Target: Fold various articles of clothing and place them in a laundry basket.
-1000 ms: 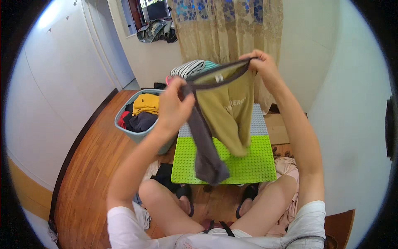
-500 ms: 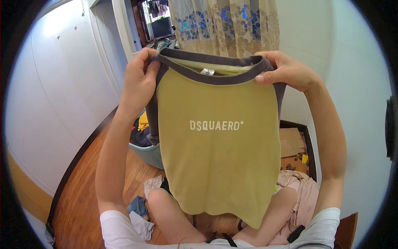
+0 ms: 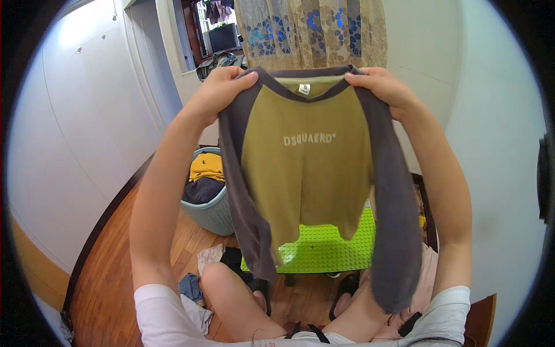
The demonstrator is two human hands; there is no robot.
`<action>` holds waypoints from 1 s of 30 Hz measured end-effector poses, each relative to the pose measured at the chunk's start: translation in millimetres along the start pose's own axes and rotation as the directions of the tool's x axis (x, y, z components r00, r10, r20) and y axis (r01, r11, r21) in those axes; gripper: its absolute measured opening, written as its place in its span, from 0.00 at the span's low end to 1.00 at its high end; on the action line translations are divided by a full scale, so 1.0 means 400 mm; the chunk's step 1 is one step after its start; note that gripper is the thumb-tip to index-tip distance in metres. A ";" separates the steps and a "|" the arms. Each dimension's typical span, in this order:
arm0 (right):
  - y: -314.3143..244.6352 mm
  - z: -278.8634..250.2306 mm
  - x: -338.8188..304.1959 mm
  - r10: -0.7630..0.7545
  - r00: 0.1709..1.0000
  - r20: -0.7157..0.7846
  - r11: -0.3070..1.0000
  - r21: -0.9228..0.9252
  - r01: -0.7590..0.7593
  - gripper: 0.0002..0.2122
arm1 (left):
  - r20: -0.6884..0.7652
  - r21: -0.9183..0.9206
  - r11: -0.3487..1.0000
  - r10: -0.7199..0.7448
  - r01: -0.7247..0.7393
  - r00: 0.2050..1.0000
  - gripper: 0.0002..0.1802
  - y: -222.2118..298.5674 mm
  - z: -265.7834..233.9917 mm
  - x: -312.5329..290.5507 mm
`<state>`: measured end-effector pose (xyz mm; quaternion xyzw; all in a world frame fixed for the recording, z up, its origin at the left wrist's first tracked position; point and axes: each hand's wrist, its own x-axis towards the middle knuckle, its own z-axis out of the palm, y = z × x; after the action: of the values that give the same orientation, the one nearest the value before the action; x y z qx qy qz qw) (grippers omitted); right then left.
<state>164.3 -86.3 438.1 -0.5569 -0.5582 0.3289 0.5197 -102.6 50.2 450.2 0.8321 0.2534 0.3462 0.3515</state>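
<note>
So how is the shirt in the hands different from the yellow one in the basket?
The long-sleeved shirt is olive green with dark grey sleeves; the yellow garment shows bright yellow. The shirt hangs spread out; the yellow garment looks folded up. The shirt is held up by the left hand and right hand; the yellow garment lies in the light blue basket. Both are cloth.
</note>
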 end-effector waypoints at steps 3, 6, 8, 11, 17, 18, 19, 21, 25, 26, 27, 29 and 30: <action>-0.014 0.064 0.025 -0.062 0.973 -0.220 0.987 0.132 0.092 0.12 | -0.120 -0.439 0.896 -0.137 0.072 0.983 0.15 0.040 0.080 0.038; -0.036 0.129 0.038 -0.194 0.955 -0.222 0.948 0.208 0.241 0.11 | -0.059 -0.464 0.885 0.015 -0.041 0.998 0.15 0.108 0.157 0.019; -0.044 0.165 0.033 -0.260 0.929 -0.263 0.938 0.160 0.307 0.11 | 0.020 -0.421 0.907 0.048 -0.035 0.999 0.15 0.144 0.197 -0.020; -0.055 0.178 0.001 -0.331 0.904 -0.271 0.912 0.155 0.380 0.11 | -0.114 -0.359 0.874 0.307 -0.327 0.945 0.15 0.135 0.202 -0.036; -0.070 0.169 -0.032 -0.426 0.892 -0.153 0.861 0.236 0.451 0.10 | -0.399 0.632 0.506 0.862 -0.587 0.313 0.15 0.109 0.185 0.009; -0.069 0.163 -0.034 -0.462 0.882 -0.094 0.846 0.252 0.470 0.10 | -0.392 0.632 0.501 0.865 -0.592 0.314 0.15 0.100 0.178 0.005; -0.063 0.155 -0.037 -0.461 0.881 -0.108 0.844 0.253 0.472 0.10 | -0.334 0.327 0.685 0.728 -0.651 0.598 0.15 0.097 0.180 -0.007; -0.046 0.140 -0.045 -0.435 0.898 -0.067 0.872 0.219 0.438 0.10 | -0.167 0.105 0.853 0.521 -0.511 0.837 0.16 0.101 0.180 -0.028; 0.045 0.119 -0.064 -0.397 0.918 -0.008 0.878 0.287 0.382 0.08 | -0.048 0.191 0.884 0.442 -0.426 0.896 0.14 0.129 0.187 -0.059; 0.075 0.127 -0.074 -0.395 0.919 -0.016 0.874 0.303 0.381 0.08 | -0.033 0.199 0.885 0.435 -0.421 0.900 0.14 0.135 0.184 -0.067; 0.109 0.138 -0.087 -0.304 0.950 0.075 0.913 0.306 0.268 0.08 | -0.024 0.249 0.866 0.453 -0.433 0.891 0.14 0.143 0.180 -0.076; 0.190 0.166 -0.102 -0.291 0.942 0.166 0.928 0.289 0.235 0.08 | 0.016 0.342 0.828 0.468 -0.445 0.884 0.13 0.168 0.173 -0.089; 0.225 0.186 -0.109 -0.372 0.912 0.172 0.905 0.284 0.316 0.08 | 0.034 0.347 0.826 0.463 -0.445 0.886 0.13 0.181 0.169 -0.101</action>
<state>112.2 -97.7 325.4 -0.3389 -0.6566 0.3593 0.5700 -64.1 -49.6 454.4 0.9075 0.1138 0.3914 0.1012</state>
